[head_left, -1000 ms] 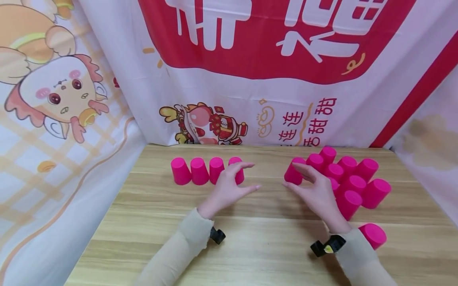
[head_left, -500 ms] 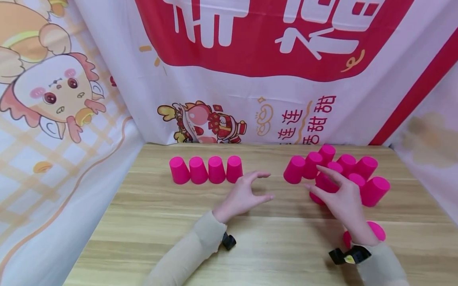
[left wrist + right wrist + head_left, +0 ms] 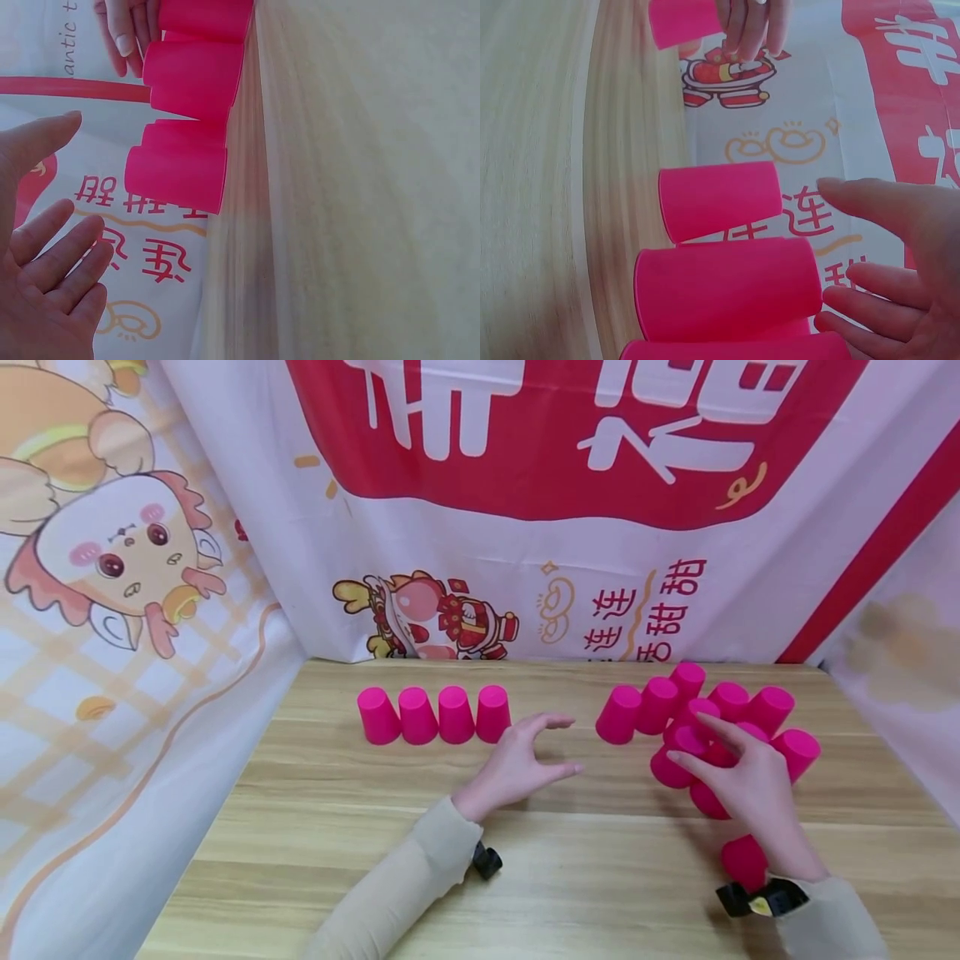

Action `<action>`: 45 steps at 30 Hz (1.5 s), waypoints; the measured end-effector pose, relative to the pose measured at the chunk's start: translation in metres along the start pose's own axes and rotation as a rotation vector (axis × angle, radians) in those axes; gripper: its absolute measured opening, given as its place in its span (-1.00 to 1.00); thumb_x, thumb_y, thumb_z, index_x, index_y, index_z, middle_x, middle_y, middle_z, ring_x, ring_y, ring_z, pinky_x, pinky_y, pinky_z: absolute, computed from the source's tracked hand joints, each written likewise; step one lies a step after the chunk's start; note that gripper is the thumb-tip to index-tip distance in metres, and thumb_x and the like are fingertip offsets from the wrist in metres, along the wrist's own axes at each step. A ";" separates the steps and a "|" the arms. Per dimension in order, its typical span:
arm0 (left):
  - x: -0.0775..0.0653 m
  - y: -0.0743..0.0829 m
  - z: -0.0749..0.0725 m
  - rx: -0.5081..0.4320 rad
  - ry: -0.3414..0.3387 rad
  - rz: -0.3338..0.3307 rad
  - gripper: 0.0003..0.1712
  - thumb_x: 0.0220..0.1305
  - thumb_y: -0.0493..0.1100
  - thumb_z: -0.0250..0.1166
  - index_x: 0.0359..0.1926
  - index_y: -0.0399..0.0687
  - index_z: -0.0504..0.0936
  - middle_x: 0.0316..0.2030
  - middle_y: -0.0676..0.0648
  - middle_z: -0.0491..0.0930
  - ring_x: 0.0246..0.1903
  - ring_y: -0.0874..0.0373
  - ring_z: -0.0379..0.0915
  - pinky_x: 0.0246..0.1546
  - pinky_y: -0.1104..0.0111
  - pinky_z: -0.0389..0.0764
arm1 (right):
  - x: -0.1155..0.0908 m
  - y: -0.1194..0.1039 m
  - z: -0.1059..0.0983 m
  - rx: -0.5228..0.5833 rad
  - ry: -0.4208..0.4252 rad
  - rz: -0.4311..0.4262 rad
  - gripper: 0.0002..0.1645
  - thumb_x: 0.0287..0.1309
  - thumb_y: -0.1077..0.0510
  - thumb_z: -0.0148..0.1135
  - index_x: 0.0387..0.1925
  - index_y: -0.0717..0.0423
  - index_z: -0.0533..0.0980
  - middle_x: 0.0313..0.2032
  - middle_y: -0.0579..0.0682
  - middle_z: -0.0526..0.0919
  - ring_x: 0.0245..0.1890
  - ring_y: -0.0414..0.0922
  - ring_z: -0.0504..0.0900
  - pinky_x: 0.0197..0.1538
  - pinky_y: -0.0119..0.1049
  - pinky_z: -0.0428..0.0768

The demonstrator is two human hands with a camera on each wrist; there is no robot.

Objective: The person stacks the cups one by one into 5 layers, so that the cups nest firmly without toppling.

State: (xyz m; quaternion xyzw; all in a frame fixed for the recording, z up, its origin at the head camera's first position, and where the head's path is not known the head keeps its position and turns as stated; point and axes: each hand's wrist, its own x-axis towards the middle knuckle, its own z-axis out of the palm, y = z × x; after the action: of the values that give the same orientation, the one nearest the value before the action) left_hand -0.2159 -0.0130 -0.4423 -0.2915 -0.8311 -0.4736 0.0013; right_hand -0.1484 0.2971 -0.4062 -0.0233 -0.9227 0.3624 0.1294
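My left hand (image 3: 521, 764) hovers over the table just right of a row of several pink cups, nearest the row's right-end cup (image 3: 492, 714). Its thumb and fingers are spread apart with nothing between them. My right hand (image 3: 757, 781) is above a cluster of upside-down pink cups, partly covering some of them. In the right wrist view, the thumb and fingers of the right hand (image 3: 922, 274) lie beside a pink cup (image 3: 727, 289) without gripping it. A cup (image 3: 678, 758) at the cluster's front left stands near the right thumb.
The wooden table (image 3: 570, 868) meets a printed cloth backdrop (image 3: 450, 543) at its far edge. One more cup (image 3: 742, 862) stands nearer the front, partly hidden by the right wrist and its black camera (image 3: 761, 900).
The right hand has moved right and nearer the table's front, away from the cluster's left cup. The left hand has shifted right, uncovering the row of cups. No cup has visibly moved.
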 end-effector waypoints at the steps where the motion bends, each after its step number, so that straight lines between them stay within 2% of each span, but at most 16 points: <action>1: 0.001 0.000 0.000 -0.003 0.001 -0.004 -0.23 0.16 0.08 0.56 0.36 0.04 0.50 0.25 0.19 0.51 0.28 0.27 0.35 0.30 0.17 0.40 | 0.000 0.001 -0.001 -0.009 -0.003 0.000 -0.04 0.12 -0.26 0.48 0.46 0.00 0.38 0.23 0.23 0.55 0.16 0.27 0.49 -0.28 -0.69 0.45; 6: 0.005 0.001 0.000 -0.014 0.012 -0.010 -0.24 0.16 0.05 0.57 0.34 0.01 0.52 0.25 0.17 0.52 0.27 0.27 0.37 0.30 0.14 0.40 | 0.004 0.001 -0.002 -0.053 -0.024 -0.030 -0.07 0.14 -0.23 0.48 0.43 0.09 0.41 0.16 0.26 0.58 0.04 0.25 0.54 -0.36 -0.55 0.55; 9: 0.008 0.001 -0.001 -0.016 0.010 -0.002 -0.25 0.15 0.07 0.56 0.33 0.04 0.52 0.25 0.16 0.52 0.26 0.26 0.38 0.29 0.09 0.42 | 0.005 0.002 -0.001 -0.084 -0.044 -0.048 -0.08 0.15 -0.21 0.49 0.43 0.10 0.41 -0.07 0.21 0.67 -0.33 0.12 0.58 -0.54 -0.42 0.50; 12: 0.013 0.001 -0.002 -0.011 -0.003 -0.005 -0.26 0.16 0.07 0.56 0.33 0.09 0.52 0.24 0.17 0.52 0.24 0.25 0.39 0.27 0.06 0.44 | 0.005 0.002 0.000 -0.105 -0.053 -0.059 -0.10 0.16 -0.18 0.49 0.42 0.11 0.42 -0.22 0.17 0.67 -0.59 -0.01 0.44 -0.67 -0.32 0.38; 13: 0.016 0.001 -0.002 -0.010 -0.007 -0.008 -0.26 0.16 0.08 0.55 0.33 0.10 0.52 0.24 0.17 0.52 0.24 0.25 0.40 0.27 0.06 0.44 | 0.005 0.002 0.000 -0.111 -0.051 -0.064 -0.12 0.16 -0.16 0.50 0.41 0.12 0.43 -0.23 0.17 0.68 -0.62 -0.03 0.40 -0.68 -0.30 0.33; 16: 0.026 0.002 -0.002 -0.015 -0.014 -0.014 -0.27 0.18 0.05 0.55 0.34 0.11 0.51 0.23 0.18 0.53 0.23 0.24 0.40 0.27 0.08 0.44 | 0.005 0.002 0.001 -0.111 -0.042 -0.085 -0.16 0.16 -0.10 0.51 0.39 0.12 0.45 -0.09 0.20 0.67 -0.56 -0.02 0.43 -0.68 -0.30 0.34; 19: 0.038 0.005 -0.001 -0.022 -0.010 -0.021 -0.27 0.17 0.07 0.55 0.34 0.10 0.51 0.22 0.18 0.54 0.22 0.24 0.41 0.27 0.08 0.44 | 0.004 0.001 0.001 -0.107 -0.053 -0.096 -0.21 0.16 -0.03 0.52 0.37 0.12 0.48 -0.07 0.20 0.68 -0.60 -0.03 0.42 -0.68 -0.31 0.34; 25: 0.058 0.010 0.006 -0.045 0.004 -0.029 -0.28 0.18 0.13 0.53 0.32 0.11 0.54 0.20 0.18 0.56 0.19 0.27 0.43 0.25 0.08 0.45 | 0.001 -0.004 0.004 -0.120 -0.074 -0.128 -0.29 0.12 0.05 0.56 0.28 0.16 0.55 -0.30 0.06 0.72 -0.77 -0.13 0.27 -0.72 -0.32 0.30; 28: 0.067 0.010 0.011 -0.042 0.011 -0.021 -0.31 0.19 0.11 0.53 0.30 0.10 0.54 0.20 0.16 0.57 0.18 0.26 0.44 0.25 0.12 0.46 | 0.000 -0.008 0.005 -0.132 -0.080 -0.144 -0.28 0.09 0.05 0.58 0.27 0.16 0.56 -0.42 0.01 0.69 -0.77 -0.11 0.24 -0.71 -0.32 0.29; 30: 0.072 0.010 0.015 -0.031 0.009 -0.029 -0.30 0.19 0.11 0.53 0.31 0.09 0.54 0.20 0.15 0.57 0.17 0.27 0.45 0.23 0.16 0.47 | -0.001 -0.012 0.006 -0.128 -0.093 -0.152 -0.26 0.07 0.05 0.59 0.27 0.17 0.55 -0.33 0.05 0.71 -0.70 -0.07 0.38 -0.65 -0.34 0.41; 33: 0.079 0.011 0.021 -0.020 0.002 -0.040 -0.28 0.20 0.12 0.52 0.33 0.07 0.52 0.21 0.13 0.56 0.18 0.26 0.44 0.21 0.22 0.48 | -0.002 -0.015 0.010 -0.111 -0.119 -0.157 -0.24 0.07 0.04 0.59 0.28 0.18 0.54 -0.18 0.15 0.73 -0.42 0.08 0.64 -0.43 -0.24 0.67; 35: 0.082 0.011 0.024 -0.021 0.001 -0.048 -0.25 0.19 0.13 0.52 0.35 0.06 0.51 0.22 0.11 0.56 0.19 0.24 0.44 0.19 0.25 0.50 | -0.003 -0.017 0.013 -0.097 -0.129 -0.157 -0.23 0.07 0.03 0.59 0.28 0.20 0.54 -0.04 0.20 0.71 -0.20 0.16 0.70 -0.27 -0.10 0.74; 36: 0.083 0.011 0.026 -0.023 0.001 -0.050 -0.24 0.19 0.13 0.52 0.35 0.06 0.50 0.23 0.09 0.56 0.19 0.23 0.45 0.18 0.26 0.50 | -0.004 -0.017 0.014 -0.096 -0.132 -0.156 -0.23 0.06 0.03 0.60 0.28 0.20 0.54 -0.04 0.20 0.71 -0.13 0.18 0.70 -0.22 -0.04 0.74; 38: 0.084 0.010 0.029 -0.029 -0.003 -0.058 -0.23 0.18 0.13 0.53 0.36 0.07 0.50 0.24 0.07 0.56 0.19 0.21 0.45 0.17 0.26 0.51 | -0.005 -0.017 0.016 -0.100 -0.132 -0.146 -0.23 0.05 0.03 0.60 0.27 0.21 0.54 -0.09 0.19 0.73 -0.14 0.19 0.71 -0.22 -0.06 0.74; 42: 0.085 0.009 0.032 -0.025 -0.009 -0.076 -0.23 0.19 0.12 0.52 0.37 0.08 0.49 0.25 0.03 0.55 0.19 0.20 0.45 0.16 0.26 0.52 | -0.009 -0.015 0.020 -0.123 -0.121 -0.144 -0.22 0.04 0.02 0.61 0.26 0.21 0.55 -0.21 0.11 0.73 -0.25 0.11 0.71 -0.34 -0.27 0.69; 45: 0.089 0.010 0.033 -0.009 -0.006 -0.068 -0.23 0.21 0.13 0.51 0.38 0.05 0.48 0.25 0.03 0.55 0.19 0.19 0.44 0.17 0.27 0.50 | -0.010 -0.014 0.022 -0.111 -0.119 -0.147 -0.24 0.06 0.04 0.60 0.26 0.22 0.55 -0.20 0.10 0.72 -0.24 0.10 0.71 -0.30 -0.22 0.71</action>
State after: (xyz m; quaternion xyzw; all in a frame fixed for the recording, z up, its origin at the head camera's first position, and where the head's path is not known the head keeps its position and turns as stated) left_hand -0.2762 0.0597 -0.4277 -0.2644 -0.8385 -0.4760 -0.0189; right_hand -0.1433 0.2706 -0.4143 0.0590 -0.9466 0.3010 0.0991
